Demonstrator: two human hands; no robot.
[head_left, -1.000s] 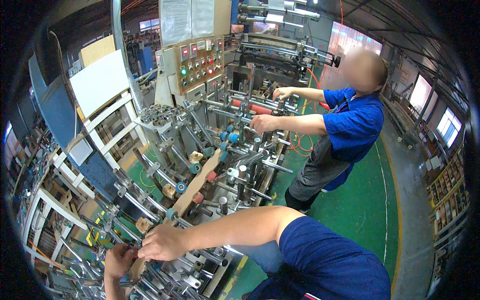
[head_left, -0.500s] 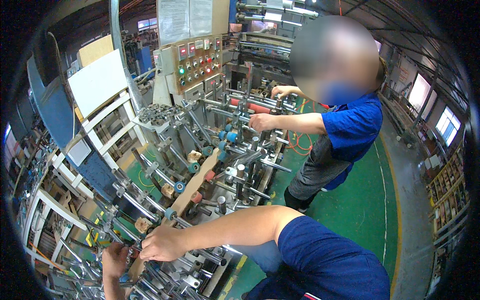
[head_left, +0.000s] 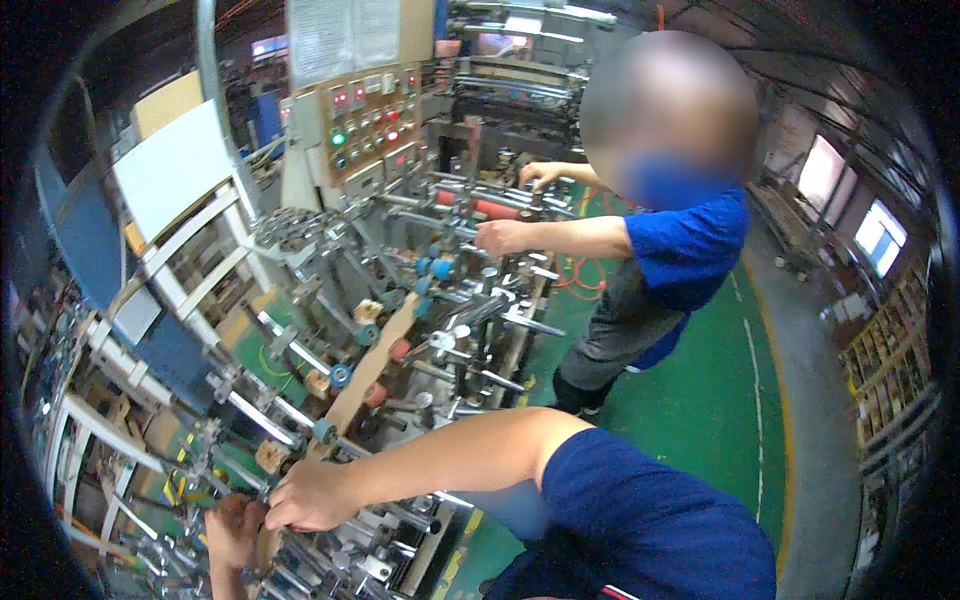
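My right hand (head_left: 305, 495) lies with curled fingers on the lower end of a long tan belt strip (head_left: 370, 365) that runs diagonally up through a machine of metal rods and rollers. My right forearm reaches in from the lower right. My left hand (head_left: 235, 532) sits just below and left of the right one, against the same end of the strip and a metal rod (head_left: 262, 420). Its fingers are mostly hidden among the machine parts. Whether either hand grips something is unclear.
A co-worker in a blue shirt (head_left: 685, 245) stands on the green floor (head_left: 720, 400) to the right, both hands on the machine's far rollers. A control panel with coloured buttons (head_left: 365, 125) stands behind. White frames and blue panels (head_left: 175, 350) fill the left.
My hands have stayed almost where they were on the strip's end. The co-worker's head has leaned closer, while that person's hands remain on the rollers.
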